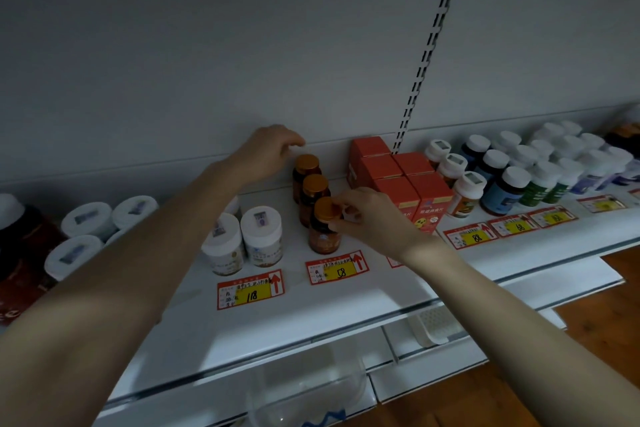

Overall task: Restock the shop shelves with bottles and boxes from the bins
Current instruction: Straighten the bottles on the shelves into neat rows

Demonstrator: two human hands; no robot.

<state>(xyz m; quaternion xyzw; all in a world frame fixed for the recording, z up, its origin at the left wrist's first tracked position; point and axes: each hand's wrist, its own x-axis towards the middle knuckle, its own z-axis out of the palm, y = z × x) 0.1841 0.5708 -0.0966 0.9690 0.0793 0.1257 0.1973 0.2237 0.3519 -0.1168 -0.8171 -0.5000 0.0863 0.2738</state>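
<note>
**Head view of a white shop shelf (311, 319).** Far to the left of the left hand, a dark red jar (20, 246) and a cluster of white-lidded jars (86, 218) stand partly hidden by the left forearm. The left hand (268, 152) reaches to the shelf's back wall. Its fingers are loosely curved downward and hold nothing, with the fingertips just beside the cap of the rear amber bottle (306, 172). Nearer the viewer than this hand stand two white jars (261, 236), with a price tag marked 118 (251, 289) in front of them.

Between the hands, three gold-capped bottles form a single file running front to back: the rear one, the middle amber bottle (315, 194) and the front amber bottle (322, 236). The right hand (370, 215) pinches the front amber bottle, fingers on its cap and thumb against its shoulder. This bottle stands upright on the shelf behind a price tag marked 58 (337, 269).

Immediately right of the right hand is a block of orange boxes (391, 170). Further right are rows of white-capped bottles (502, 184), with a price tag marked 88 (472, 237) in front of them. Below both hands, under the shelf edge, a clear plastic bin (304, 388) is partly visible.
</note>
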